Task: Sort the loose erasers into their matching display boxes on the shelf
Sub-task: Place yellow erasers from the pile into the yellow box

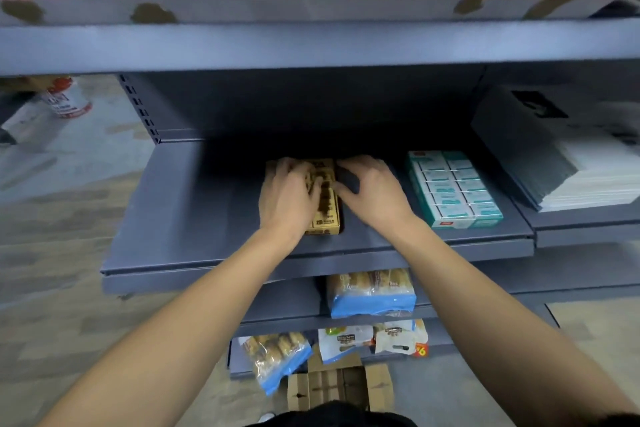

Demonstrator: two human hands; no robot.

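Both of your hands are on the yellow display box, which lies lengthwise mid-shelf, its near end close to the front edge of the grey shelf.

Left hand: it covers the box's left half, fingers curled over the yellow erasers in the rows. Whether it pinches one eraser or only presses the row down, you cannot tell; the fingertips are hidden against the packs.

Right hand: it lies against the box's right side, thumb toward the rim, fingers bent over the far right part. It looks like a brace so the box does not slide while the left hand seats pieces. Exact contact is hidden, and so is whether it holds anything.

The teal display box sits to the right on the same shelf, near its front right corner, well apart from your hands, rows full and squared, untouched.

Judgement: you are tidying or seating yellow erasers in their matching box. No loose erasers show on the bare shelf, so sorting seems well along.

Below, bagged snacks lie on a lower shelf.
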